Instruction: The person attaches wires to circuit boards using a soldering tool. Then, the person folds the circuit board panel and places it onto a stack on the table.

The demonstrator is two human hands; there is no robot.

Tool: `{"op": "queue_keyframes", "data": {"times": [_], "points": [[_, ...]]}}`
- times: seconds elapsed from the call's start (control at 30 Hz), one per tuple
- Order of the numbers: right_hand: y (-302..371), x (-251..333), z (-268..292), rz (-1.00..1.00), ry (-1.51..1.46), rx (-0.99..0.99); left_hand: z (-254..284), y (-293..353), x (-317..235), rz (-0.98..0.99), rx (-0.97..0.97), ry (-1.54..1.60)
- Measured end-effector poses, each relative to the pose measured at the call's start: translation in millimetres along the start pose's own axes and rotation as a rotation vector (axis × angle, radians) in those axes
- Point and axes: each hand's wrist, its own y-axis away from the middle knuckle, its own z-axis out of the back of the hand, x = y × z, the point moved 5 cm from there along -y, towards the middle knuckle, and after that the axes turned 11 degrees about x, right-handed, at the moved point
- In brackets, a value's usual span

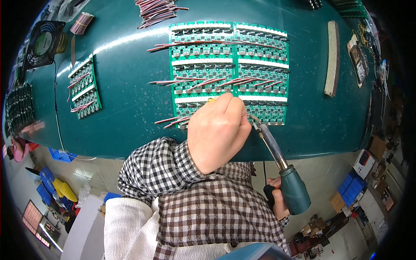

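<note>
A panel of green circuit boards (260, 93) lies on the table in front of me, with white strips and black parts in rows. Thin red, black and white wires (208, 82) lie across it in bunches. My left hand (216, 130) is closed in a pinch over the panel's lower middle; its fingertips and whatever they hold are hidden from view. From the lower right, my right hand (279, 197) grips a soldering iron (294, 190) with a thick green handle. The iron's metal tip reaches the panel's lower edge, close beside my left fingers.
A smaller circuit board panel (84, 86) with wires lies on the left, near a black fan (43, 45). Wire bundles (158, 11) lie at the far side. To the right sits a long pale bar (332, 58). The green table's near edge (303, 155) runs before me.
</note>
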Motion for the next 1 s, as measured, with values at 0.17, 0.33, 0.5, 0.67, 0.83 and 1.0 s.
{"op": "queue_keyframes", "data": {"times": [0.17, 0.33, 0.5, 0.67, 0.83, 1.0], "points": [[-1.0, 1.9, -2.5, -0.045, -0.105, -0.004, -0.6, 0.2, 0.9, 0.007, 0.003, 0.004], [0.4, 2.4, -1.5, 0.014, -0.104, -0.035, -0.1, -0.4, -0.5, 0.001, 0.005, -0.008], [0.5, 2.0, -1.3, 0.025, -0.075, -0.04, -0.4, -0.3, -0.1, 0.004, 0.014, -0.007], [1.5, 1.0, 0.8, 0.064, 0.028, -0.022, 0.3, -0.1, 0.2, 0.004, 0.017, -0.007], [2.2, -2.0, -1.6, -0.014, -0.113, -0.066, -0.8, 0.1, 0.6, -0.004, 0.011, -0.007], [3.0, -3.1, 1.6, 0.001, -0.042, -0.026, -0.5, 0.5, 0.4, 0.008, 0.02, -0.011]]}}
